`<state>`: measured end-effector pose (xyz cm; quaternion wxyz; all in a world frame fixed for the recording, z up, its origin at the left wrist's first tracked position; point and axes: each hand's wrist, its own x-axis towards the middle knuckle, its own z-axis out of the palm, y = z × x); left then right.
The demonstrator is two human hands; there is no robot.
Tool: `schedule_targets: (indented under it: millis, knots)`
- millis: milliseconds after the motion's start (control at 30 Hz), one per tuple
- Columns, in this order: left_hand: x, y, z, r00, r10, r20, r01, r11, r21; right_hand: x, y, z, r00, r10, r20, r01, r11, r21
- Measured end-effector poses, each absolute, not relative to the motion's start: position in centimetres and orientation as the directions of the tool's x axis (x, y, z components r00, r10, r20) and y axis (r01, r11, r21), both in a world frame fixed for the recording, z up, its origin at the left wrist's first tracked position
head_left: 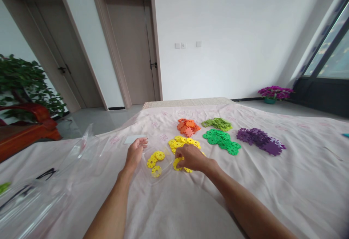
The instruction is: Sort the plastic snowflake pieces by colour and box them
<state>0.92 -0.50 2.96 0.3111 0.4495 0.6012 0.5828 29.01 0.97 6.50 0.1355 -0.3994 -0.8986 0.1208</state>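
Note:
A clear plastic container [152,183] stands on the cloth with several yellow notched discs [156,171] inside. My left hand [135,154] is at its left rim, fingers curled and closed against the edge. Just right of the container, my right hand [190,156] reaches down into the yellow disc pile [181,141]. Its fingers are pinched at a yellow disc [177,164] and partly cover the pile.
Behind and right of the yellow pile lie orange pieces [188,127], light green pieces [218,123], green discs [222,139] and purple pieces [260,140]. A white card [133,139] lies beyond my left hand. Clear plastic packaging [40,202] covers the cloth's left side.

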Motion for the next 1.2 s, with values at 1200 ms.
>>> schedule_targets:
  millis: [1200]
  knots:
    - [0.2, -1.6, 6.8, -0.056, 0.946, 0.32, 0.619, -0.219, 0.754, 34.3, 6.6, 6.1, -0.236, 0.917, 0.323, 0.674, 0.394, -0.625]
